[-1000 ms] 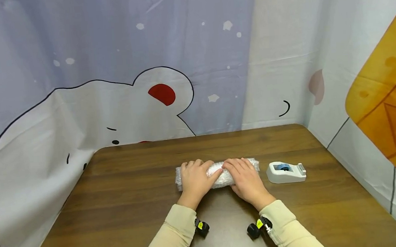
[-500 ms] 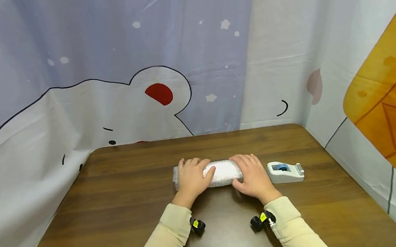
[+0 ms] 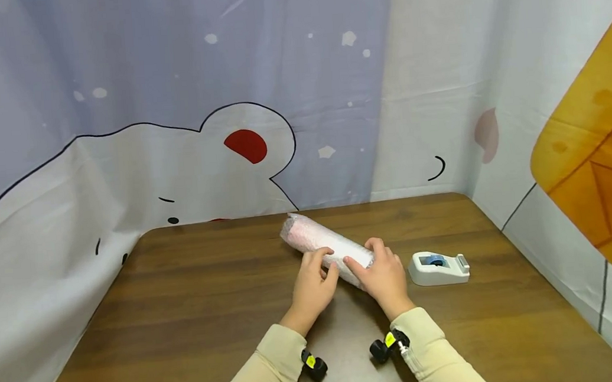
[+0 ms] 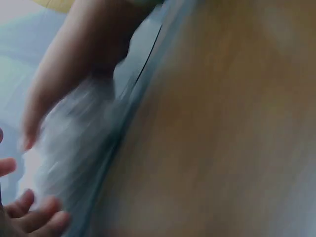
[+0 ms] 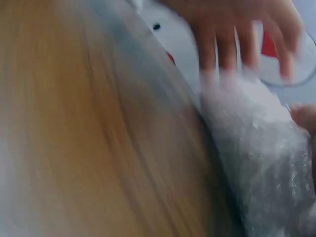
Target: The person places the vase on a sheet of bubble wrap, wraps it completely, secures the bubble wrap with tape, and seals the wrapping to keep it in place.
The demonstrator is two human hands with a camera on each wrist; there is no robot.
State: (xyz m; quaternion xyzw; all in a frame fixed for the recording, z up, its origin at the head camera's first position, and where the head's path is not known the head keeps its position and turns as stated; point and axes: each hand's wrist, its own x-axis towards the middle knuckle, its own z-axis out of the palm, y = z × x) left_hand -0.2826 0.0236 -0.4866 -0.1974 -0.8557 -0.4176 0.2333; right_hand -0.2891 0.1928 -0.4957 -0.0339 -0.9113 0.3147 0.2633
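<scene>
A bubble-wrapped roll [image 3: 309, 236] lies slantwise on the wooden table, its far end up to the left with a pinkish tint showing through. My right hand [image 3: 385, 274] grips its near right end, thumb on top and fingers over the far side. Beside the roll's near side is my left hand [image 3: 313, 288], fingers loosely bent with nothing held between them. In the right wrist view the left hand [image 5: 242, 29] has its fingers spread above the blurred bubble wrap [image 5: 261, 158]. Whether the left fingertips touch the wrap is unclear.
To the right of the right hand stands a white tape dispenser [image 3: 439, 268] with a blue roll in it. The brown wooden table [image 3: 197, 317] ends at a printed curtain [image 3: 331, 94] behind. Small black cameras sit on both wrists.
The roll has turned from lying crosswise to slanting, its left end now farther back. The left hand has come off the left end and moved right; the right hand has kept the right end.
</scene>
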